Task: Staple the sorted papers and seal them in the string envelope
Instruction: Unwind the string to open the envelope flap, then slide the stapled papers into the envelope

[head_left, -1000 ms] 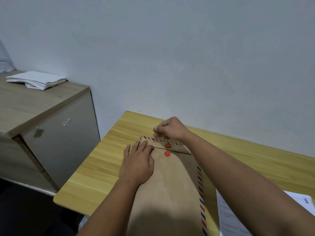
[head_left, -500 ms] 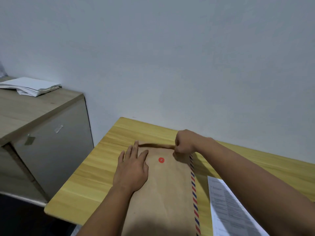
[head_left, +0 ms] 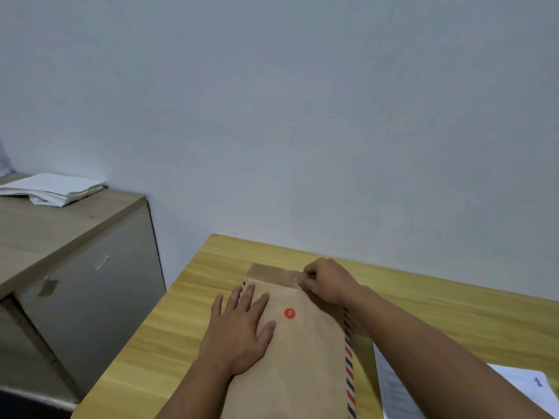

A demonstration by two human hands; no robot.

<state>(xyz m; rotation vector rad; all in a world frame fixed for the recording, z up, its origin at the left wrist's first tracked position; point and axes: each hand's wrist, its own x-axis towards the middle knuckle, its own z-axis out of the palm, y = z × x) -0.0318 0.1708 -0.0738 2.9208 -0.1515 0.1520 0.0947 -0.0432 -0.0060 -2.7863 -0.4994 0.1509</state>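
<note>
Since half a second ago your right hand point(head_left: 328, 279) has folded the flap point(head_left: 272, 275) back open; it now lies flat toward twelve o'clock, pinched at its right end by curled fingers. Your left hand point(head_left: 239, 328) presses spread, straight fingers on the brown string envelope point(head_left: 305, 358), which lies lengthwise on the yellow table point(head_left: 453, 313), its red button point(head_left: 289, 313) exposed. Printed papers point(head_left: 393, 385) sit at four o'clock.

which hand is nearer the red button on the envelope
Left. The left hand lies flat on the envelope, its thumb just beside the red button. The right hand is farther up, pinching the opened flap.
</note>
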